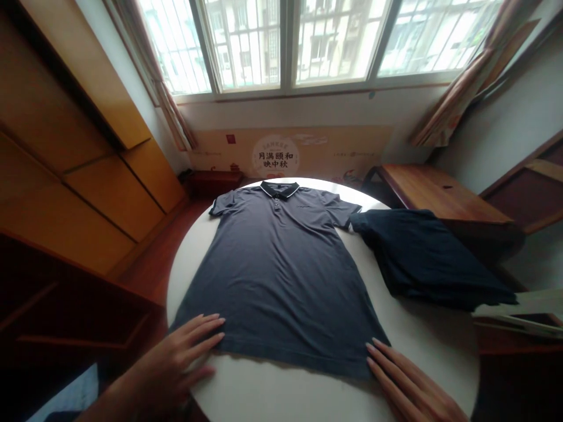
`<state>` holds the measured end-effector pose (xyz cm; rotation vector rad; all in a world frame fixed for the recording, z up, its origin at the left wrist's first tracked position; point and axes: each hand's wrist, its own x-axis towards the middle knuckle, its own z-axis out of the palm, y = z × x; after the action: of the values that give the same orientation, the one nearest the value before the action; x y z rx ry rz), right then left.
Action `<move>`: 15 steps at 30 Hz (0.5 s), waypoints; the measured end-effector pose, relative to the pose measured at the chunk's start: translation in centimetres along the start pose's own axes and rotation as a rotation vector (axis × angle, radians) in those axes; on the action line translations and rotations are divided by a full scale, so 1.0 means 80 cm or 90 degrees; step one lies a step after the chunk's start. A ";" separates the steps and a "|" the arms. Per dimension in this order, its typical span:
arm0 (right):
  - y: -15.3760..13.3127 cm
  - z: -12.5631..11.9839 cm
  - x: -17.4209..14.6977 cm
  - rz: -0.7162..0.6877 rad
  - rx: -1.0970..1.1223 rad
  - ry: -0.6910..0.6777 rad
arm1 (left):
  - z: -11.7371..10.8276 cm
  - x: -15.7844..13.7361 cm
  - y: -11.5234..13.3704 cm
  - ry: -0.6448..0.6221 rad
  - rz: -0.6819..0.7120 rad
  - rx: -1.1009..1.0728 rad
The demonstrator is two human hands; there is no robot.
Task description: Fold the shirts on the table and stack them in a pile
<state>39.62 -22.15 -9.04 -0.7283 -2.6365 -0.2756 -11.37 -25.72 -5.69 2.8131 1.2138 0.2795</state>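
A dark grey-blue polo shirt (281, 269) lies spread front side up on a round white table (440, 351), its black collar pointing at the window and its hem towards me. My left hand (176, 351) rests at the hem's left corner, fingers stretched over the fabric. At the opposite corner my right hand (409, 381) touches the hem's edge with straight fingertips; its thumb is out of sight. Neither hand grips the cloth. Light creases run across the shirt's body.
Dark navy folded clothing (431, 255) lies at the table's right, one end over a pale chair-like frame (523, 310). A wooden desk (448, 190) stands behind it. Wooden cabinets (109, 176) line the left; a barred window (285, 47) is ahead.
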 end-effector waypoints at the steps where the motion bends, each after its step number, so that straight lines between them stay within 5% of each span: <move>1: 0.002 0.000 -0.001 0.002 0.000 0.013 | 0.000 -0.008 -0.001 0.033 -0.004 0.014; 4: 0.007 0.002 0.005 0.028 0.006 0.050 | -0.005 -0.011 -0.003 0.086 -0.009 0.032; 9: 0.010 -0.010 0.027 0.089 0.050 0.103 | -0.017 0.008 0.002 0.059 -0.008 0.046; 15: 0.005 -0.040 0.049 0.126 0.080 0.148 | -0.001 0.006 -0.011 0.145 -0.085 0.060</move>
<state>37.77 -21.01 -4.46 -0.8528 -2.3200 -0.1278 -11.68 -24.74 -5.66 2.8227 1.4903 0.5609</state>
